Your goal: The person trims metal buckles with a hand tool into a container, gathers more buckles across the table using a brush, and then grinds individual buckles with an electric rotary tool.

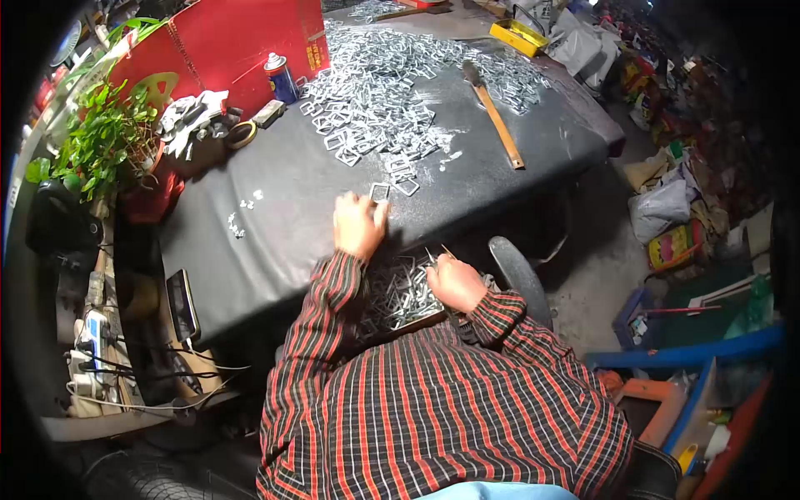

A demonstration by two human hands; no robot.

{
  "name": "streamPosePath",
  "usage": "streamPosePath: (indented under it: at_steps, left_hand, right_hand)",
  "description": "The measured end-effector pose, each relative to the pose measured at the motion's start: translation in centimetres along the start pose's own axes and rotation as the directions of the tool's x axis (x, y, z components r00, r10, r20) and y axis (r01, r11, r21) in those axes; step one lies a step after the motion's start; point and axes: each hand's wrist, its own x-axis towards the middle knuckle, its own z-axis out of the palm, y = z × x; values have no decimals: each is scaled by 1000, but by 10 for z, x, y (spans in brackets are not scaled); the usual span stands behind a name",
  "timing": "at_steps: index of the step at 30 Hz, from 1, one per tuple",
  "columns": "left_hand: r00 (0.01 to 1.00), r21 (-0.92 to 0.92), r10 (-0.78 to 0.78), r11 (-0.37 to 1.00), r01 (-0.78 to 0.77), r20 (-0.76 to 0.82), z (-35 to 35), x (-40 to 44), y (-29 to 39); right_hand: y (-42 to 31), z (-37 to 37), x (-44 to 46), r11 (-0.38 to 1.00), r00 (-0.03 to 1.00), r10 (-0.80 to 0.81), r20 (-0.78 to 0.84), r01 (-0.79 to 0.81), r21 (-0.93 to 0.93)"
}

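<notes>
My left hand [358, 227] reaches over the near edge of the black table, fingers pinched at a small rectangular metal ring [380, 191]. Just beyond it lie a few more such rings [406, 185], trailing from a large heap of metal rings [383, 67]. My right hand [458, 284] is lower, above a box of metal pieces [404, 293] at my lap. Its fingers are closed around a thin tool whose narrow ends stick out on top; its exact kind is hidden by the hand.
A wooden-handled brush [500, 125] lies right of the heap. A spray can [281, 79], a tape roll [242, 135] and a potted plant [104, 137] stand at left. A phone [182, 305] leans by the table's left edge. Bags [662, 208] crowd the floor at right.
</notes>
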Motion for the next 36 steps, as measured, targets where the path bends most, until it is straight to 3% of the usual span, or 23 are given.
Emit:
streamPosePath:
  at_steps: [1, 5, 10, 12, 13, 16, 19, 21, 23, 25, 27, 28, 30, 32, 34, 36]
  left_hand:
    - [993, 221, -55, 972, 77, -103, 4, 13, 2]
    - [980, 428, -189, 882, 200, -68, 28, 36, -5]
    - [990, 495, -139, 861, 119, 2, -3, 21, -53]
    - [949, 382, -315, 875, 298, -17, -31, 17, -68]
    - [949, 393, -316, 871, 296, -14, -35, 17, -66]
    - [984, -70, -112, 992, 103, -138, -28, 22, -36]
    - [996, -165, -29, 986, 15, -85, -2, 22, 12]
    - [994, 75, 111, 991, -109, -24, 37, 18, -1]
    - [997, 241, -60, 968, 71, -50, 23, 20, -26]
    - [988, 400, -126, 904, 151, -90, -24, 23, -74]
    - [940, 476, -306, 812, 339, -148, -74, 20, -100]
    - [942, 485, -302, 808, 335, -147, -81, 20, -98]
    - [941, 322, -54, 932, 168, -335, -90, 21, -75]
    - [950, 57, 36, 998, -19, -310, -65, 14, -25]
    - [921, -5, 326, 942, -335, -212, -35, -1, 17]
    - [932, -51, 363, 930, -363, -8, 2, -26, 25]
  right_hand:
    - [0, 0, -2, 1000, 1000, -7, -15, 7, 11]
    - [0, -4, -3, 999, 999, -1, -48, 3, 48]
    - [5, -8, -3, 995, 998, 52, -28, -49, 85]
    - [11, -3, -4, 994, 998, 56, -12, -54, 94]
    - [12, -1, -2, 995, 999, 50, -3, -50, 88]
    - [3, 2, 0, 995, 1000, 21, 12, -22, 99]
    - [-2, -1, -3, 994, 1000, -3, 11, 2, 108]
    - [2, 3, -7, 993, 999, -9, -34, 13, 113]
    - [8, -5, -5, 994, 998, -14, -64, 21, 107]
    - [12, -11, -8, 991, 996, 25, -84, -13, 135]
    - [14, -9, -10, 986, 995, 44, -91, -29, 165]
    - [14, -9, -9, 980, 995, 33, -93, -14, 200]
    - [13, -5, -8, 964, 995, 12, -98, 15, 265]
    - [7, -2, -7, 961, 997, -8, -83, 30, 274]
    - [2, 0, -9, 957, 998, -40, -45, 51, 285]
    - [3, 2, -9, 965, 999, -20, -47, 31, 261]
